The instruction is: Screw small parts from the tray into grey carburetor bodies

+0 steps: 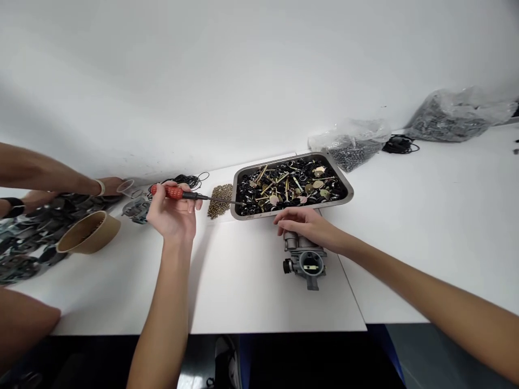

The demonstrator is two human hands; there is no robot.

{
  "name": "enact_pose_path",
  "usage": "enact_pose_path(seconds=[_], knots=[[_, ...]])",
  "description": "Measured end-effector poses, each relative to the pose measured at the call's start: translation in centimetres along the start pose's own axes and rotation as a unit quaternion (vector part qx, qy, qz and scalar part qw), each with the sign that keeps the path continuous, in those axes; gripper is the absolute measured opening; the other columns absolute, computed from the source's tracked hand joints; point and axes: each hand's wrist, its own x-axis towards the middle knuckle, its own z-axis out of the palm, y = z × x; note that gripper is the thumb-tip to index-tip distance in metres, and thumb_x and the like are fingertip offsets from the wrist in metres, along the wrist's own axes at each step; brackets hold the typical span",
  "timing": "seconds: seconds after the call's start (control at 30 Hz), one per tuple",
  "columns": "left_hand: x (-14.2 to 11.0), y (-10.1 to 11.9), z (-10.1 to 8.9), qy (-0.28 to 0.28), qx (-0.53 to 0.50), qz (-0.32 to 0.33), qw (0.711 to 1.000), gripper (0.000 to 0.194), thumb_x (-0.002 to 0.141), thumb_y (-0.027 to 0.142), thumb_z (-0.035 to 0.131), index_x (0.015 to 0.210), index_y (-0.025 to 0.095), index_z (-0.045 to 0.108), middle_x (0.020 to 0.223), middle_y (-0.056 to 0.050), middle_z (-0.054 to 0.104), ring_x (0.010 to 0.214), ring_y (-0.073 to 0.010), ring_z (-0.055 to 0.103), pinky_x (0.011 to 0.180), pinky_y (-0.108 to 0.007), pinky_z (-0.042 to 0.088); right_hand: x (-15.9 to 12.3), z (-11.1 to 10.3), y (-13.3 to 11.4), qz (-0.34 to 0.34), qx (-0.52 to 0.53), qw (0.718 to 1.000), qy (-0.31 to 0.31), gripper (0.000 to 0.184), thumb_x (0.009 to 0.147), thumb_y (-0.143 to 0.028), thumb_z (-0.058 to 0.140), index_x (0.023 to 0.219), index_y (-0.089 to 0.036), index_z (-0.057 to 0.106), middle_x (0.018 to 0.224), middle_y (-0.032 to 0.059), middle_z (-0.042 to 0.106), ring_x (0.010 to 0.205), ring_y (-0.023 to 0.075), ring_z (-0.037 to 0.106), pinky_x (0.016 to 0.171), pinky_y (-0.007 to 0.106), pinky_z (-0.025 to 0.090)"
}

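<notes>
My left hand (172, 216) is closed round a red-handled screwdriver (190, 195), held level with its shaft pointing right toward the metal tray (344, 183). My right hand (310, 224) rests palm down on top of a grey metal carburetor (305, 261) that sits on the white table just in front of the tray; its fingers curl over the part. The tray holds many small black rings, brass pins and discs. A small heap of brass bits (221, 199) lies just left of the tray.
Another person's arms (44, 175) reach in at the left over a pile of dark parts (28, 237) and a brown paper bowl (87, 232). Black O-rings (188, 180) lie behind the screwdriver. Two plastic bags of parts (352, 143) and a black cable (399, 144) lie at the back right.
</notes>
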Motion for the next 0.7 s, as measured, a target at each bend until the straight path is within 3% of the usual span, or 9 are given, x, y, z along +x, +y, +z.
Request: enact_pose_path(seconds=[0.1,0.33,0.47,0.7], knots=[[-0.9,-0.4,0.9,-0.019,-0.002,-0.025,1.000,0.023,0.088,0.040,0.059,0.079,0.019,0.057,0.072,-0.003,0.064,0.038,-0.0097,0.040,0.041,-0.027,0.038,0.1,-0.1,0.0,-0.006,-0.005,1.000,0.022,0.019,0.093,-0.034,0.061,0.094,-0.018,0.070,0.085,0.0045,0.073,0.082,0.0147,0.066,0.075,0.027,0.050],[-2.6,-2.0,2.3,-0.118,0.016,-0.092,0.989,0.025,0.087,0.040,0.064,0.081,0.017,0.059,0.070,-0.004,0.064,0.034,-0.0098,0.041,0.038,-0.027,0.039,0.3,-0.9,0.0,-0.023,0.045,0.991,0.123,0.034,0.094,-0.043,0.060,0.076,-0.014,0.066,0.066,0.0038,0.063,0.053,0.0124,0.060,0.052,0.026,0.050],[-3.2,-3.2,2.6,-0.169,0.036,-0.081,0.982,0.028,0.082,0.040,0.071,0.082,0.014,0.061,0.070,-0.007,0.066,0.036,-0.0107,0.046,0.037,-0.028,0.043,0.3,-0.9,0.1,-0.015,0.038,0.991,0.127,0.038,0.094,-0.045,0.060,0.073,-0.014,0.065,0.062,0.0033,0.062,0.048,0.0113,0.058,0.045,0.023,0.046],[-3.4,-3.5,2.7,-0.192,0.047,-0.074,0.977,0.027,0.083,0.039,0.070,0.083,0.013,0.063,0.070,-0.008,0.068,0.036,-0.0108,0.047,0.037,-0.027,0.044,0.4,-0.7,0.2,-0.010,0.020,0.993,0.114,0.035,0.095,-0.040,0.057,0.072,-0.015,0.066,0.061,0.0032,0.063,0.047,0.0116,0.059,0.045,0.022,0.044]])
